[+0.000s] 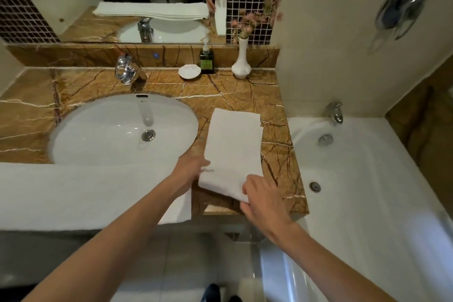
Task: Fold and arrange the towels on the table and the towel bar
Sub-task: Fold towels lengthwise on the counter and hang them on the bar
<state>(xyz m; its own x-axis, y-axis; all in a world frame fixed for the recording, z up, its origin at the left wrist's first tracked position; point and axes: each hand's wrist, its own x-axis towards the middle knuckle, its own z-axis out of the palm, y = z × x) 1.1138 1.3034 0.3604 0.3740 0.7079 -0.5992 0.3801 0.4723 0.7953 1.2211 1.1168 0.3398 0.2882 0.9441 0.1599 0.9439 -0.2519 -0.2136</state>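
Observation:
A small white towel (234, 147), folded into a long strip, lies on the brown marble counter (245, 95) to the right of the sink. My left hand (193, 167) grips its near left edge. My right hand (263, 200) pinches its near right corner, which is lifted a little off the counter. A large white towel (73, 193) is draped along the counter's front edge on the left, hanging over it.
The white oval sink (122, 130) with a chrome tap (126, 71) fills the counter's left half. A soap dish (189, 71), a dark bottle (206, 61) and a white vase (241, 61) stand at the back. A bathtub (355, 179) adjoins on the right.

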